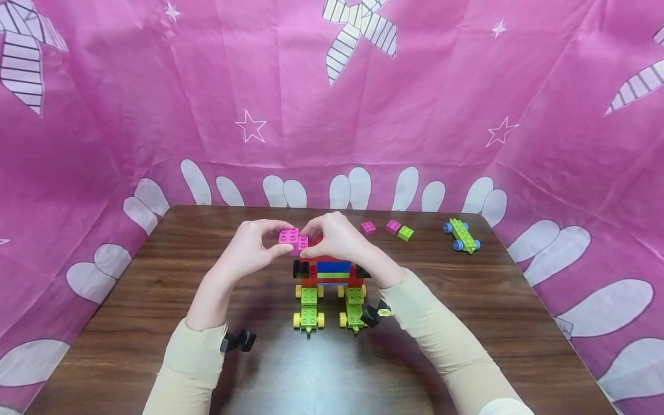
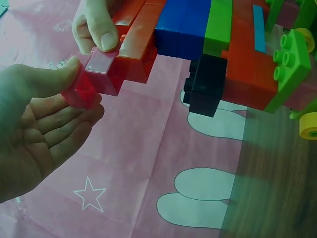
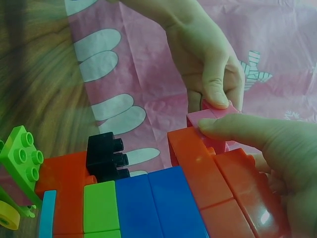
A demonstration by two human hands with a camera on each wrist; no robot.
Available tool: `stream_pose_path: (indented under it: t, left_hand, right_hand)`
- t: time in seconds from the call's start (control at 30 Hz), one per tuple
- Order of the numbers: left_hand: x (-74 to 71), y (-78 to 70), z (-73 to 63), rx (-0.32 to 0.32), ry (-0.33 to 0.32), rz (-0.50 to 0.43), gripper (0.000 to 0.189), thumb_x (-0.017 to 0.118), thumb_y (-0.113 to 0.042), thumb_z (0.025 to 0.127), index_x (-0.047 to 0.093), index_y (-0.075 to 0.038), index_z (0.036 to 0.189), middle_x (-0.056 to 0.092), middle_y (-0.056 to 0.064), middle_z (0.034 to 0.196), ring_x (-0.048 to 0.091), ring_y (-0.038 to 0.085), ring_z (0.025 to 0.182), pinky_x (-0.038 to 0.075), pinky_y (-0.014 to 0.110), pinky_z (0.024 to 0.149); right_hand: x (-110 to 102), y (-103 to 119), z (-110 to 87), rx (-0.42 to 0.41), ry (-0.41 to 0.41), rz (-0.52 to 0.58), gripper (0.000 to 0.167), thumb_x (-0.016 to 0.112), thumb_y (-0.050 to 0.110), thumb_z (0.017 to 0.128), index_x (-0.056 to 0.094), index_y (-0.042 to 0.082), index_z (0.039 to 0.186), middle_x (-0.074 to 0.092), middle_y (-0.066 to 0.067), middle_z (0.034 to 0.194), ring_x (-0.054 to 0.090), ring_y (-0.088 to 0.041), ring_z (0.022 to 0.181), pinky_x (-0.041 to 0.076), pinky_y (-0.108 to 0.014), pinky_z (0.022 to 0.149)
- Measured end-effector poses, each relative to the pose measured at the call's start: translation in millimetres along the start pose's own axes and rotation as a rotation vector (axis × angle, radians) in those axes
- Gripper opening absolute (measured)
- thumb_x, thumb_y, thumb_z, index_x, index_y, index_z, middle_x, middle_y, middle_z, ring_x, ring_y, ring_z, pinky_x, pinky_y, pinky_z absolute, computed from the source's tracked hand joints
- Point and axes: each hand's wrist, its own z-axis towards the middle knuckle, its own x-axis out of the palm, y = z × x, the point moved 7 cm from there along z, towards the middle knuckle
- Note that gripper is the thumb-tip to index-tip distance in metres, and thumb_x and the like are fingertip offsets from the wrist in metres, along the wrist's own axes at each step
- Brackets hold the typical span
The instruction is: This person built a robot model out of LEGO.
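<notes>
Between thumb and fingers my left hand (image 1: 256, 245) pinches a pink brick (image 1: 288, 235), at the upper left of the built figure. My right hand (image 1: 337, 235) pinches a second pink brick (image 1: 303, 243) right beside it, thumb on its near side. In the left wrist view this second pink brick (image 2: 103, 70) sits at the end of an orange-red brick (image 2: 138, 47). Below come blue bricks (image 1: 334, 267), a lime layer, red bricks and black side bricks (image 1: 301, 268). The figure stands on two lime wheeled bases (image 1: 309, 314) with yellow wheels. The right hand hides part of the figure's top.
Two loose pink bricks (image 1: 368, 227) and a lime brick (image 1: 406, 233) lie at the back of the wooden table (image 1: 249, 374). A lime wheeled base (image 1: 463, 235) with blue wheels is at the back right. A pink patterned cloth (image 1: 311, 132) hangs behind and along the sides.
</notes>
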Motion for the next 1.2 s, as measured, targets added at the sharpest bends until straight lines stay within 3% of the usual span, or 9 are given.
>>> stream_pose_path:
  t: [0.57,0.93,1.07,1.2]
  left_hand:
    - [2.7,-0.3,-2.0,0.002,0.012,-0.034,0.038,0.075,-0.021,0.087,0.065,-0.007,0.121,0.069,0.009,0.116,0.064,0.026,0.109,0.053,0.047,0.095]
    - [2.4,1.8,-5.4,0.036,-0.012,-0.031,0.047,0.076,-0.022,0.086,0.062,-0.006,0.128,0.066,0.011,0.123,0.062,0.027,0.113,0.052,0.048,0.096]
    - [-1.7,-0.9,-6.7,0.071,-0.066,-0.014,0.05,0.076,-0.024,0.086,0.06,-0.006,0.13,0.065,0.012,0.127,0.06,0.028,0.117,0.05,0.049,0.099]
    - [-9.0,-7.9,-6.7,0.128,-0.156,-0.015,0.045,0.077,-0.021,0.085,0.063,-0.007,0.126,0.068,0.011,0.122,0.064,0.026,0.112,0.051,0.047,0.097]
  right_hand:
    - [-2.5,1.7,1.4,-0.037,0.028,0.008,0.036,0.084,0.026,0.077,0.074,0.008,0.107,0.075,-0.003,0.095,0.069,-0.016,0.086,0.057,-0.023,0.075]
    - [-3.1,6.2,-1.9,-0.073,0.055,-0.042,0.047,0.082,0.029,0.079,0.069,0.007,0.119,0.073,-0.006,0.11,0.068,-0.016,0.096,0.057,-0.027,0.082]
    - [-9.6,7.0,-5.6,-0.081,0.03,-0.015,0.049,0.08,0.029,0.081,0.066,0.008,0.124,0.071,-0.006,0.118,0.067,-0.019,0.107,0.056,-0.033,0.09]
    - [-22.7,7.3,-9.6,-0.107,-0.054,0.016,0.044,0.078,0.025,0.084,0.066,0.008,0.122,0.07,-0.007,0.119,0.066,-0.021,0.109,0.055,-0.035,0.094]
